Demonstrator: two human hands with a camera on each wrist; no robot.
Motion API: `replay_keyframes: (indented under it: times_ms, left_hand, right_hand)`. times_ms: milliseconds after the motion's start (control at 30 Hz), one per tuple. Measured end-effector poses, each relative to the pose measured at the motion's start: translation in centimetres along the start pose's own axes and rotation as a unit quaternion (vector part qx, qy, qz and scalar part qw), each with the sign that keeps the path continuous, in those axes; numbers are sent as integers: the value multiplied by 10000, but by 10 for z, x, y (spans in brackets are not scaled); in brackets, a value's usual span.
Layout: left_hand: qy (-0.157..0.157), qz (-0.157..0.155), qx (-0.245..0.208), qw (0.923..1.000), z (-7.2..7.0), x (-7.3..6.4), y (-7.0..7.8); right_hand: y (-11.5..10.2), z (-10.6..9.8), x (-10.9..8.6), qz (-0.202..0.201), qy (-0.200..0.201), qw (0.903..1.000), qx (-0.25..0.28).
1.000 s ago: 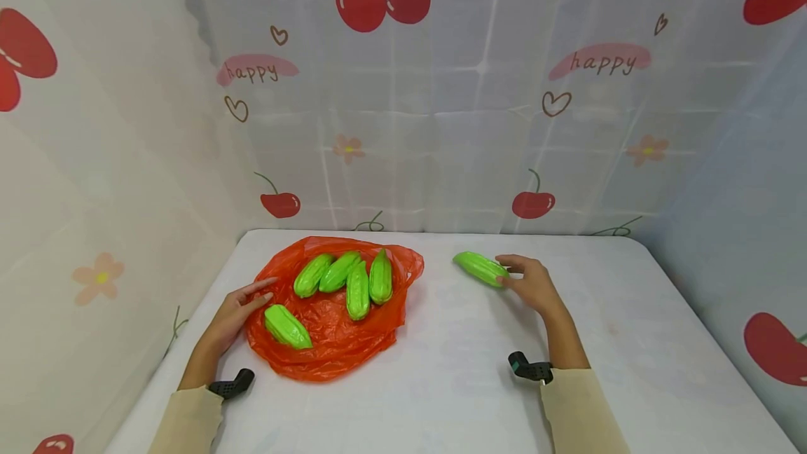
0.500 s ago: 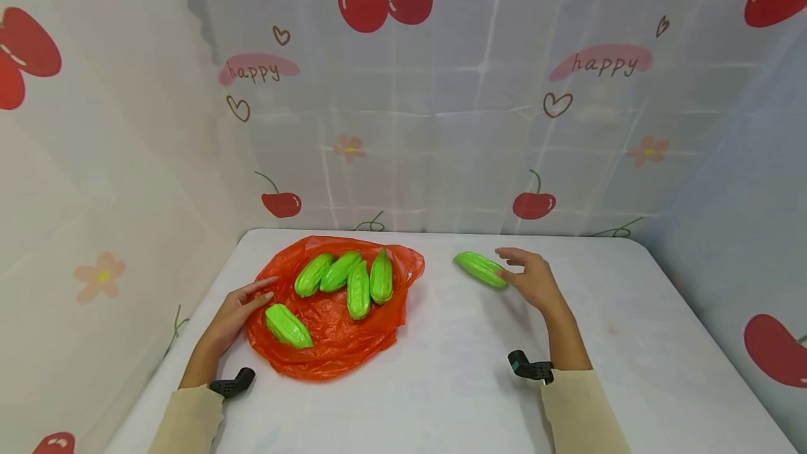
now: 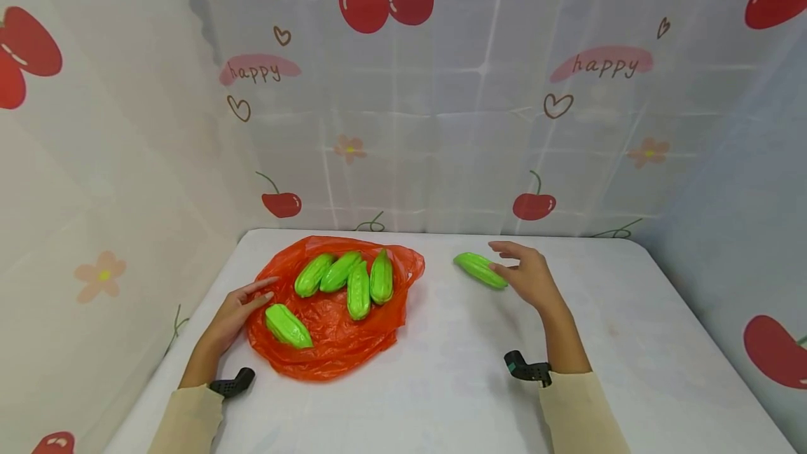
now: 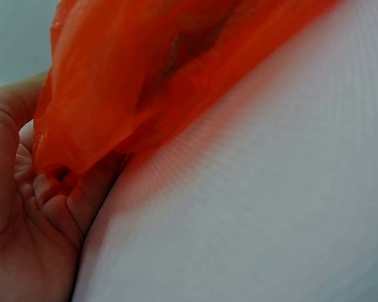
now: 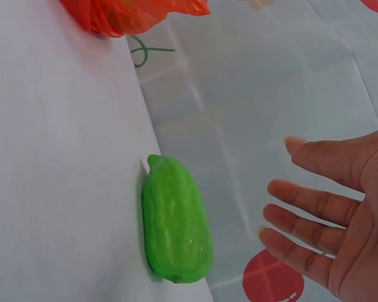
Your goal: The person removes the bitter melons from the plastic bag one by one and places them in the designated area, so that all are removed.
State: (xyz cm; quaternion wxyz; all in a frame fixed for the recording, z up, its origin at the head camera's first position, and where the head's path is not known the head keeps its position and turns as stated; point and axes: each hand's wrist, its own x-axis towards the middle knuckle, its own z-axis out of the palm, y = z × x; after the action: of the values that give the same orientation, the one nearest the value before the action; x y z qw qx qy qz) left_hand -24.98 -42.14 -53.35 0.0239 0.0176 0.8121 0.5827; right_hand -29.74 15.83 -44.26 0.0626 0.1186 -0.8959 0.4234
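A red plastic bag point(image 3: 328, 328) lies spread on the left of the white table, with several glossy green, ridged gourds point(image 3: 358, 291) on it. My left hand point(image 3: 230, 317) holds the bag's left edge; in the left wrist view, the thin film point(image 4: 107, 94) sits between thumb and fingers. Another green gourd point(image 3: 476, 268) lies alone on the table to the right, its pointed end to the left. My right hand point(image 3: 529, 279) hovers just above this gourd's right end, fingers loosely extended and holding nothing. The right wrist view shows a gap between the hand point(image 5: 327, 214) and the gourd point(image 5: 176, 220).
The white table point(image 3: 441, 370) ends at a back edge against a hanging sheet point(image 3: 435, 160) printed with cherries. Similar sheets stand at both sides. A black wrist camera point(image 3: 233, 384) sits on the left wrist and another point(image 3: 527, 368) on the right.
My right hand has come off the lone gourd, its fingers spreading and rising slightly up and left. The left hand, the bag and the gourds stay where they were.
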Motion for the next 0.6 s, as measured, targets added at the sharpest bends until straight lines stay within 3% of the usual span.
replay_keyframes:
  times_ms: [600]
  left_hand:
    - [-7, 2, 1, 10000, 0, -1, 3]
  right_hand:
    - [-36, 0, -7, -563, 38, 9984, -4]
